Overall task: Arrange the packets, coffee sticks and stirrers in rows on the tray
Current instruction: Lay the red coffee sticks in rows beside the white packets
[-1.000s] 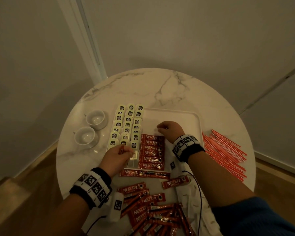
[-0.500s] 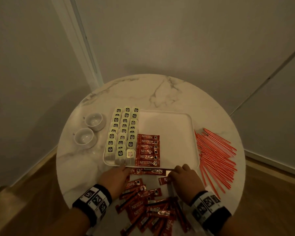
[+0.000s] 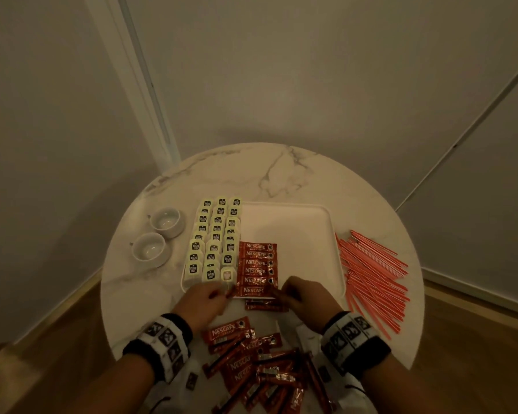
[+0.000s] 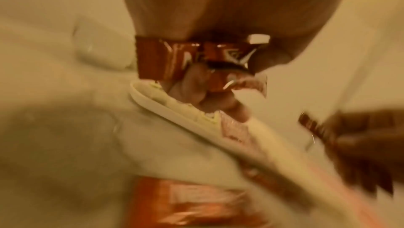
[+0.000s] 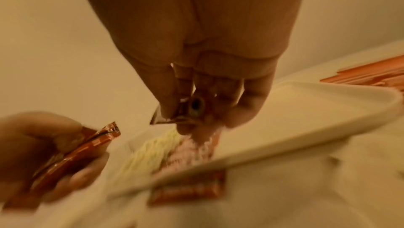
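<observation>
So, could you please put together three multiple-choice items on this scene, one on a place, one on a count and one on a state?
1. Where do the orange stirrers lie?
A. On the table right of the tray
B. Inside the tray
C. In a cup

2. How many white cups stand left of the tray?
A. One
B. Two
C. Four

3. What are the left hand and right hand doing?
A. Both rest flat on the table
B. Each holds a cup
C. Each holds an end of one red coffee stick at the tray's near edge

Answers:
1 A, the stirrers fan out on the marble beside the tray's right rim.
2 B, two cups sit side by side there.
3 C, the wrist views show the fingers of each hand pinching red foil.
</observation>
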A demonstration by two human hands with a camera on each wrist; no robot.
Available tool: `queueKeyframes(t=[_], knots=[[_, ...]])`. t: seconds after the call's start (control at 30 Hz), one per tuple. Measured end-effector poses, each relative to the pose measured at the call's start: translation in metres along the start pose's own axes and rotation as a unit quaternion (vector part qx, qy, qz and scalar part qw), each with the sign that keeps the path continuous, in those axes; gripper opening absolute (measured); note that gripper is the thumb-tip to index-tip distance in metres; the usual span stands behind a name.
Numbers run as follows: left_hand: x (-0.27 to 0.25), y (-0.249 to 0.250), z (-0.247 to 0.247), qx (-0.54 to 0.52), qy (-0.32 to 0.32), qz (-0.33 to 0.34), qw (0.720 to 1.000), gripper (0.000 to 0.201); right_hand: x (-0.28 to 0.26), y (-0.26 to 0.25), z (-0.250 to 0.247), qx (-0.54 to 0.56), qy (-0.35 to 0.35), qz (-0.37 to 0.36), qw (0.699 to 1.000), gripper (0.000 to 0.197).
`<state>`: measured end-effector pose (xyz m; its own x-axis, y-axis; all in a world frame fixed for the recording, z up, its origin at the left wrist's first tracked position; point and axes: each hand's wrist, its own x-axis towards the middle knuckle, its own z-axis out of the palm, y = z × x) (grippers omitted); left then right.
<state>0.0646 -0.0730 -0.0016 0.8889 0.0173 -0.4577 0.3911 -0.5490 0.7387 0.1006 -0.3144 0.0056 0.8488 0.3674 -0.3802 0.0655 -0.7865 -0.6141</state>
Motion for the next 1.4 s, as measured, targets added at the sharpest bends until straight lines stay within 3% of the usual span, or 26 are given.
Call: queueKeyframes(t=[0.03,0.1,0.17,0.2,0.23,0.3,0.37,0.43,0.57,0.7,0.83,0.97,1.1,1.23,1.4], knots=[[0.001,0.005,-0.002,-0.133,0.006,-0.034,0.991,0.023,0.003,-0.003,-0.005,0.060,-0.005,0.004,0.998,0.021],[0.002,0.016,-0.005,-0.374,-0.013,-0.086,0.923,0.024,0.008,-0.007,-0.013,0.152,-0.020,0.012,0.988,0.018],[0.005,0.029,-0.006,-0.515,-0.059,-0.091,0.850,0.022,0.015,-0.011,-0.019,0.209,-0.029,0.007,0.977,0.016],[0.008,0.036,-0.005,-0.533,-0.080,-0.078,0.839,0.021,0.018,-0.013,-0.022,0.241,-0.035,0.003,0.970,0.015],[0.011,0.042,-0.004,-0.529,-0.093,-0.062,0.842,0.018,0.021,-0.016,-0.024,0.271,-0.043,-0.002,0.962,0.015],[0.020,0.053,-0.002,-0.465,-0.084,-0.036,0.881,0.009,0.028,-0.022,-0.030,0.305,-0.054,-0.013,0.951,0.017],[0.030,0.059,0.001,-0.373,-0.052,-0.024,0.926,0.020,0.035,-0.027,-0.036,0.287,-0.052,-0.025,0.956,0.017],[0.039,0.064,0.001,-0.329,-0.011,-0.016,0.944,0.021,0.044,-0.030,-0.041,0.258,-0.049,-0.038,0.964,0.019],[0.054,0.066,-0.008,-0.398,0.029,-0.033,0.916,0.011,0.056,-0.028,-0.054,0.262,-0.052,-0.034,0.963,0.021],[0.068,0.067,-0.023,-0.322,0.023,-0.008,0.946,0.016,0.069,-0.021,-0.064,0.279,-0.041,-0.037,0.959,0.020],[0.077,0.074,-0.028,-0.221,0.004,0.007,0.975,0.006,0.086,-0.025,-0.064,0.271,-0.044,-0.049,0.960,0.020],[0.088,0.072,-0.036,-0.206,0.019,0.006,0.978,0.008,0.098,-0.024,-0.067,0.291,-0.050,-0.048,0.954,0.020],[0.093,0.068,-0.043,-0.259,0.043,-0.007,0.965,0.009,0.108,-0.013,-0.075,0.328,-0.029,-0.028,0.944,0.022],[0.099,0.066,-0.037,-0.253,0.066,-0.015,0.965,0.013,0.116,-0.018,-0.076,0.243,0.020,-0.043,0.969,0.017],[0.104,0.068,-0.029,-0.235,0.081,-0.009,0.969,0.009,0.130,-0.039,-0.069,0.156,-0.003,-0.074,0.985,0.015]])
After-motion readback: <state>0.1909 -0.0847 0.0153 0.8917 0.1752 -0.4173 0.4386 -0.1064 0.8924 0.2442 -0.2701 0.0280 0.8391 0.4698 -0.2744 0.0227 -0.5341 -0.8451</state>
